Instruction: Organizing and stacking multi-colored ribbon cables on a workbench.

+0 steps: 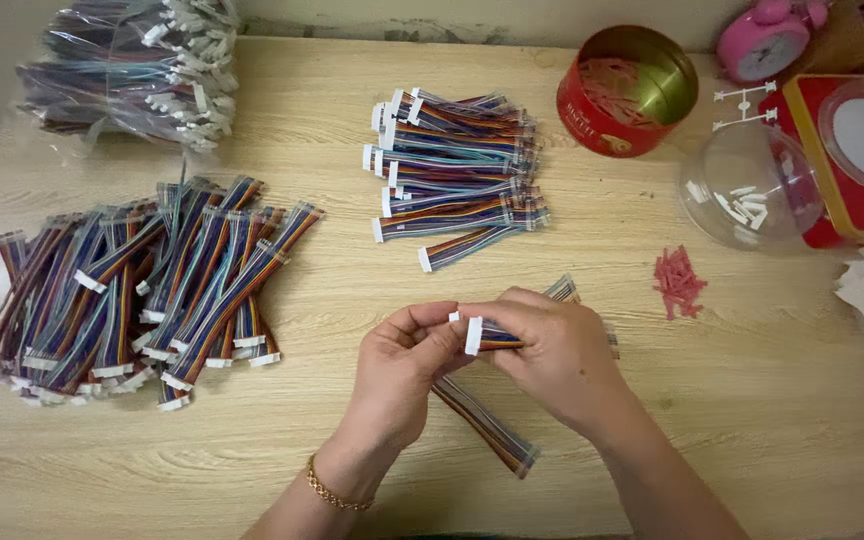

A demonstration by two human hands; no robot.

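Left hand: my left hand [402, 365] sits just below the middle of the tabletop [772, 420], its fingers pinched on the ribbon cable [497, 338] near its white connector [473, 336].
Right hand: my right hand [557, 355] meets it from 3 o'clock, fingers closed over the same cable; the coloured wires run on under my palm and show again at 1 o'clock.
Second cable: another ribbon cable [487, 425] lies on the tabletop beneath my hands, running toward 5 o'clock.
Done, as I judge it: a tidy stack of cables [457, 175] at 12 o'clock looks sorted, ends lined up.
Left, as I judge it: a bigger loose heap [132, 290] at 9 o'clock and a bagged bundle [132, 70] at 10 o'clock look untouched, so most of the work remains.
Around: a red tin [627, 90] at 1 o'clock, a clear dome [752, 185] holding small white pieces at 2 o'clock, and a little pile of red bits [677, 280] at 3 o'clock.
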